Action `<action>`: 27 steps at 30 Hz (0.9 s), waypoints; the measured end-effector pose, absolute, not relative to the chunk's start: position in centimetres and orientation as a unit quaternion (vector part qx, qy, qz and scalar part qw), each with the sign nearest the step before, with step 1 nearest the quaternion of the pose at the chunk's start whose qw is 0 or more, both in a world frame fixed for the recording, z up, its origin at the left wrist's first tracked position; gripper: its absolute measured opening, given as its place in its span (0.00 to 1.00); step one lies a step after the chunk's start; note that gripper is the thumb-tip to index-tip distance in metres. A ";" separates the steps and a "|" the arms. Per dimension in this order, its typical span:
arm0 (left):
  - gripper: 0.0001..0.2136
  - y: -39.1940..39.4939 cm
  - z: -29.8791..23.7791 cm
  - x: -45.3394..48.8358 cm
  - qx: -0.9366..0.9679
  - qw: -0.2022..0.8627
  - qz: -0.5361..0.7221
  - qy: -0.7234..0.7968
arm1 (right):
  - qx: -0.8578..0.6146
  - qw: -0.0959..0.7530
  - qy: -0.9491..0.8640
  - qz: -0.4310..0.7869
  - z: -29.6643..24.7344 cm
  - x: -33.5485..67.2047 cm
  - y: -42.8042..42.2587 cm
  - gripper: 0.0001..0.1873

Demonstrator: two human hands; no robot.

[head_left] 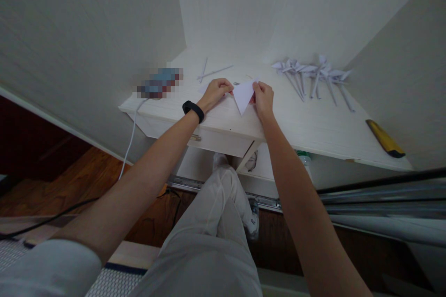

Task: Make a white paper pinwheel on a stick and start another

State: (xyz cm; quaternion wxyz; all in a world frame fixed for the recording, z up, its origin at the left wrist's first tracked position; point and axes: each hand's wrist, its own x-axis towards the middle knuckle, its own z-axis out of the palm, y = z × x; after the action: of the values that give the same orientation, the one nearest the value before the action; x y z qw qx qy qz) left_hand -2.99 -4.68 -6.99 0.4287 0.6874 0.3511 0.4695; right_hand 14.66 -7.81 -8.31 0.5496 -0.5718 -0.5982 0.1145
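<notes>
A white sheet of paper (243, 95), folded into a downward-pointing triangle, is held just above the white desk (313, 125). My left hand (216, 92) pinches its left corner, fingers closed; a black band sits on that wrist. My right hand (263, 97) grips the right corner, fingers curled on the paper. Something small and red shows between the hands, partly hidden by the paper.
Several folded paper pinwheels on sticks (313, 79) lie at the back right of the desk. Two thin paper sticks (212, 72) lie behind my hands. A blurred object (160, 82) with a white cable sits at the left. A yellow-handled tool (385, 138) lies at the right edge.
</notes>
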 end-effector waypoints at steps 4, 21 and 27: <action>0.03 -4.9 -6.8 -3.0 0.689 0.428 0.465 0.355 | -0.567 0.554 -0.599 0.112 -8.4 14.7 -7.7 0.29; 0.04 -4.6 -7.3 -3.1 0.700 0.423 0.463 0.342 | -0.528 0.609 -0.576 0.134 -8.6 14.7 -7.5 0.26; 0.04 -4.6 -7.4 -3.1 0.698 0.431 0.462 0.336 | -0.528 0.623 -0.555 0.160 -8.4 14.5 -7.6 0.25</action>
State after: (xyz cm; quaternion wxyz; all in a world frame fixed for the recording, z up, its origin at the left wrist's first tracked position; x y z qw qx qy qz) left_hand -3.13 -4.61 -7.36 0.4309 0.6983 0.3363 0.4622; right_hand 14.52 -7.57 -8.44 0.6225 -0.5279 -0.5553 0.1598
